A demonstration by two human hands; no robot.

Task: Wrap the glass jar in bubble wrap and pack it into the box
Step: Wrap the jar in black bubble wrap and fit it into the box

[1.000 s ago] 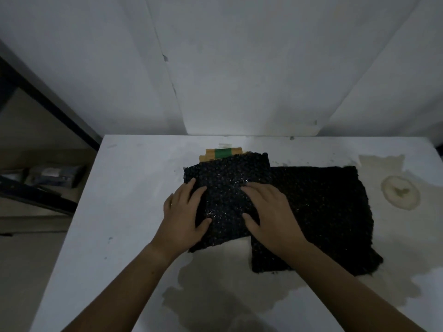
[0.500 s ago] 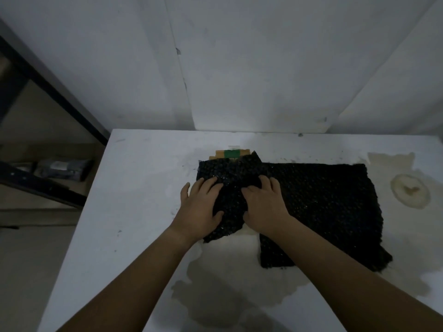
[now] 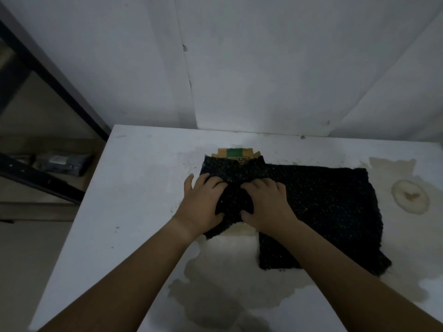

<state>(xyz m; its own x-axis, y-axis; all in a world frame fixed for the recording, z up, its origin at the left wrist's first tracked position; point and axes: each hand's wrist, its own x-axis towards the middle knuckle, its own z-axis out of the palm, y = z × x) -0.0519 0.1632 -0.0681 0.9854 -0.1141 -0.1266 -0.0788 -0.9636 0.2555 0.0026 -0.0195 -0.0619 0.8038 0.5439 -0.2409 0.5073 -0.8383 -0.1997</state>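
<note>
Both hands (image 3: 236,203) on bubble wrap (image 3: 318,202)

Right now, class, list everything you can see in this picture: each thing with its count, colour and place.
Table: one, white, stained, against the wall.
Bubble wrap: one sheet, black, centre-right of table, left end bunched up.
Box: one, tan with green patch, behind the wrap, mostly hidden.
Ring stain: one, brownish, table's right side.
Shelf frame: one, dark, left of table.
Left hand: gripping the bunched wrap.
Right hand: gripping it too.
</note>
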